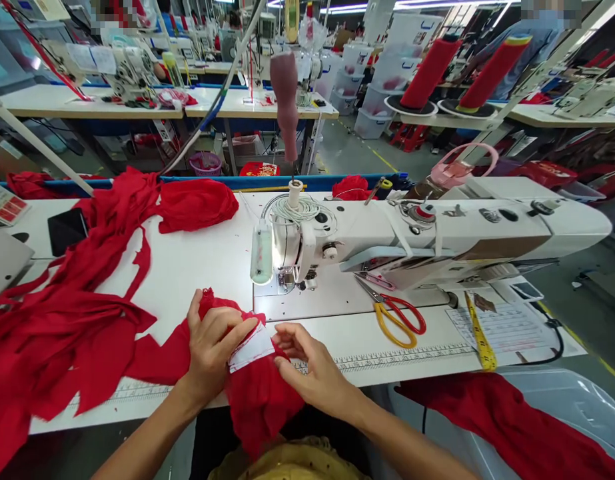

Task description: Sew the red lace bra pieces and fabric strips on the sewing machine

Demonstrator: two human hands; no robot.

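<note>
Both my hands are on a piece of red fabric [264,393] at the front edge of the sewing table, its lower end hanging toward my lap. A white patch [252,348] with dark stitch lines lies on the fabric between my hands. My left hand [212,337] grips the fabric at the patch's left side, fingers bent over it. At the patch's right edge, my right hand [307,360] has its thumb and fingers curled on the red cloth. Just beyond stands the white sewing machine [367,227], its needle area behind the fabric.
Heaped red fabric pieces [62,320] cover the table's left side. Scissors [394,317] with red and yellow handles lie right of the machine bed, near a yellow tape measure [480,333] and a printed sheet [517,327]. A clear plastic bin [562,393] with red cloth stands at lower right.
</note>
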